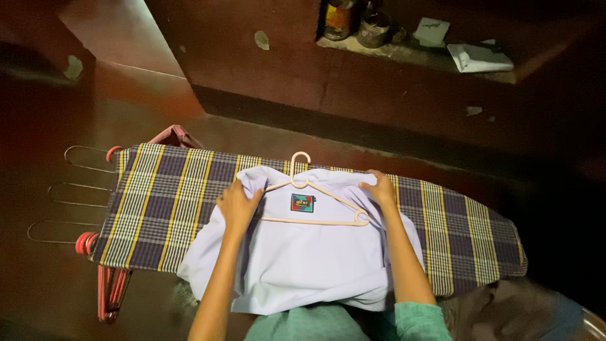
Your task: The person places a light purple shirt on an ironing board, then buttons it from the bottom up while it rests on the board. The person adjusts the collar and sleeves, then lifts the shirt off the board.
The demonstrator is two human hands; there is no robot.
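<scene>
Head view, then: what are the hands doing?

— Left hand [238, 205] is closed on a bunch of the pale lilac cotton shirt [303, 265] near its left shoulder. Right hand [380, 188] pinches the cloth at the other shoulder, beside the end of the pale pink plastic hanger [315, 199] that lies on top of the shirt.

— Where does the shirt sit?

— Spread across the bench, an ironing board under a purple-and-yellow checked cover [164, 208], with its hem hanging over the near edge.

— How would it handle?

— Light, soft and limp, I'd judge; it sags wherever unsupported, so the shoulder seams are the best hold. The hanger looks thin and stiff.

— Anything around it?

— Red and bare wire hangers [95, 243] beyond the board's left end. In the dim light, probably tins and papers on the wall ledge [416, 53].
</scene>
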